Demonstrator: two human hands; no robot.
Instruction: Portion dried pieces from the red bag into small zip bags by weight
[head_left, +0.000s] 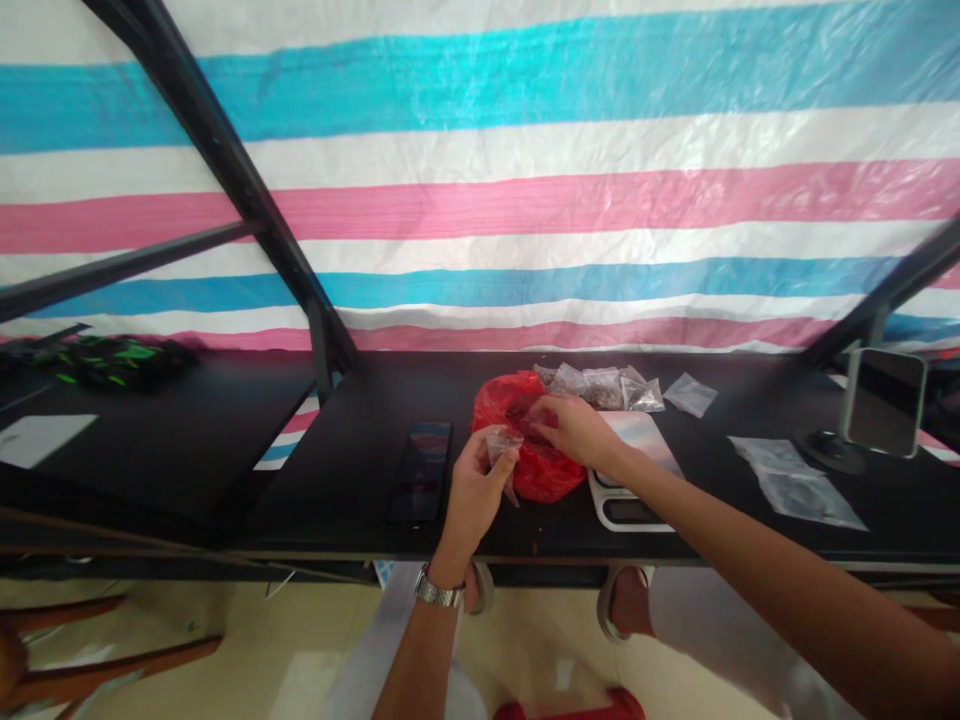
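A red plastic bag (pixel 551 475) sits on the black table with its mouth turned up and dark contents partly showing inside. My left hand (pixel 478 480) is closed on a small clear plastic bag (pixel 502 443), held at the left rim of the red bag. Fingers of my right hand (pixel 564 425) reach into the red bag's mouth, bent together; whatever they pinch is hidden. Just right of the red bag lies a white digital scale (pixel 637 512), partly covered by my right forearm. Behind it rests a row of filled small clear bags (pixel 602 387).
A dark phone (pixel 421 472) lies left of the red bag. Flat clear bags (pixel 799 482) and a single clear bag (pixel 690 395) are on the right, near a phone on a stand (pixel 885 400). Black metal frame posts (pixel 247 200) rise at the left before a striped sheet.
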